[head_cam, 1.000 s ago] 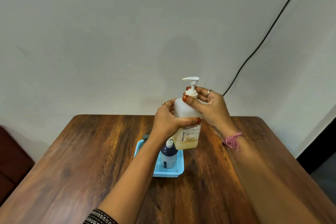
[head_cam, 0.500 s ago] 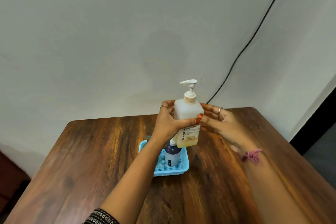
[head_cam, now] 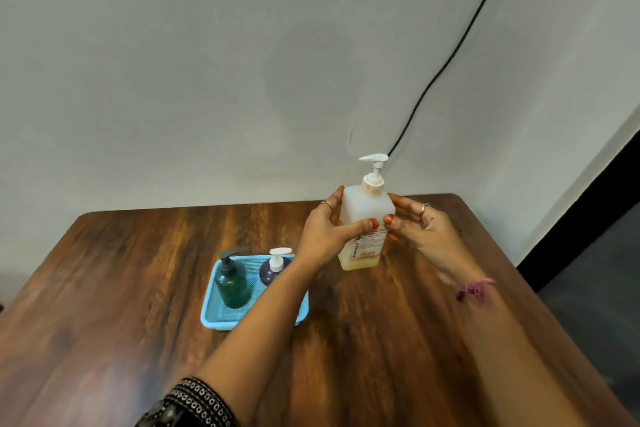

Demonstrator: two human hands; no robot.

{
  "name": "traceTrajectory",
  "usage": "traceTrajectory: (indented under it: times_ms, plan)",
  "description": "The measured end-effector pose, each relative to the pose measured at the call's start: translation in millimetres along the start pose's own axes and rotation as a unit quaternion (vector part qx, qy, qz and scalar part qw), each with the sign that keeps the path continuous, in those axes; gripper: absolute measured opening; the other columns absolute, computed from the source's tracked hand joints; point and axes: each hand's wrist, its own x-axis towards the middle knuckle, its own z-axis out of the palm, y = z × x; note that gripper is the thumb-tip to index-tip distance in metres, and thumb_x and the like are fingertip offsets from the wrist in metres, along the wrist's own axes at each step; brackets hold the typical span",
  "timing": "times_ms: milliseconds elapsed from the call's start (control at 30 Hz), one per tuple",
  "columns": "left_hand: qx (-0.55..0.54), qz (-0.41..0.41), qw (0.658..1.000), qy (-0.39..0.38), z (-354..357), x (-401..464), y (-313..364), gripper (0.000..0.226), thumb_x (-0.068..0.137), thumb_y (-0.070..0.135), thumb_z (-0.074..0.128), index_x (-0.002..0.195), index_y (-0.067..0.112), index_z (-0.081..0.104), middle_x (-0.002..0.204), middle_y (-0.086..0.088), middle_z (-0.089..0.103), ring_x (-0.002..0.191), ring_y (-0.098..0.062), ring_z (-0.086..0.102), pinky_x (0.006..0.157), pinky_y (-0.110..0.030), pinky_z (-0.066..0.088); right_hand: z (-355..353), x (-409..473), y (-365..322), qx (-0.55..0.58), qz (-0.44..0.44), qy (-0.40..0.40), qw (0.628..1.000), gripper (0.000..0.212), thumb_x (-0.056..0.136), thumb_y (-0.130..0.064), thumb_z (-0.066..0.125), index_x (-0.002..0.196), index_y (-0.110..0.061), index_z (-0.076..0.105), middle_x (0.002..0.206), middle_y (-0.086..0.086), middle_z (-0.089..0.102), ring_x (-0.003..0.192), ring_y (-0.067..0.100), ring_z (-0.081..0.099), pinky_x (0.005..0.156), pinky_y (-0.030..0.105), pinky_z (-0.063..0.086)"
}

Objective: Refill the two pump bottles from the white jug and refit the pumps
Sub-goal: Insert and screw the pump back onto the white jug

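Left hand (head_cam: 323, 236): gripping white jug (head_cam: 367, 229), thumb curled round.
Right hand (head_cam: 420, 234): touching jug, fingers relaxed.
Both bottles: probably refilled, sitting capped in tray (head_cam: 211, 317).

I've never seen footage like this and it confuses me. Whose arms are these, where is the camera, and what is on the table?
There is no machine here. A person wears a camera on the head, so you look forward and down along their own two arms. The left hand grips a white jug with a pump top, standing on the wooden table. A little yellowish liquid shows at its bottom. The right hand is at the jug's other side, fingers relaxed, thumb tip at its front. To the left sits a blue tray with two smaller pump bottles: a dark green bottle and a purple bottle, both with pumps on. A black cable runs up the wall.
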Motion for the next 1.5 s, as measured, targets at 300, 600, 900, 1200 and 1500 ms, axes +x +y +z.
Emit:
traceTrajectory:
  times_ms: [300,600,900,1200,1500]
  plan:
    - [0.037,-0.019,0.999,0.002,136.2,88.6,-39.3,0.078,0.071,0.031,0.083,0.14,0.029,0.045,0.121,0.016,0.06,0.111,-0.004,0.056,0.098,-0.037,0.05,-141.4,67.0,33.8,-0.09,0.012,0.017,0.996,0.045,0.085,-0.008,0.067,0.129,-0.013,0.057,0.115,0.002,0.068,0.103,0.007,0.065,0.082,0.02,0.054]
    - [0.071,-0.051,0.996,-0.021,242.6,188.1,-79.0,0.106,0.061,0.055,0.076,0.15,0.026,0.028,0.139,0.001,0.053,0.125,-0.015,0.053,0.101,-0.042,0.048,-252.0,136.0,64.3,-0.191,0.015,0.082,0.978,0.041,0.08,-0.008,0.074,0.119,-0.016,0.065,0.109,-0.001,0.071,0.101,0.011,0.066,0.091,0.03,0.053]
    - [0.092,-0.07,0.993,-0.029,302.2,239.6,-131.8,0.088,0.073,0.036,0.078,0.148,0.022,0.033,0.132,0.0,0.058,0.118,-0.017,0.057,0.099,-0.041,0.049,-304.2,176.4,120.5,-0.209,0.044,0.095,0.972,0.038,0.081,-0.002,0.071,0.117,-0.011,0.066,0.103,0.004,0.071,0.097,0.014,0.067,0.089,0.028,0.053]
    - [0.104,-0.082,0.991,-0.026,325.6,254.8,-151.7,0.083,0.081,0.02,0.075,0.15,0.015,0.028,0.137,-0.003,0.054,0.124,-0.018,0.051,0.102,-0.033,0.045,-317.1,188.2,147.7,-0.214,0.063,0.113,0.968,0.037,0.083,-0.002,0.069,0.119,-0.009,0.064,0.1,0.0,0.067,0.094,0.01,0.063,0.071,0.005,0.045]
    - [0.119,-0.083,0.989,-0.031,329.7,262.7,-158.2,0.083,0.082,0.019,0.074,0.15,0.015,0.027,0.14,-0.005,0.052,0.126,-0.019,0.05,0.103,-0.032,0.044,-319.1,193.9,157.0,-0.209,0.059,0.134,0.967,0.039,0.082,-0.002,0.07,0.12,-0.009,0.064,0.109,0.005,0.069,0.095,0.009,0.063,0.07,0.002,0.046]
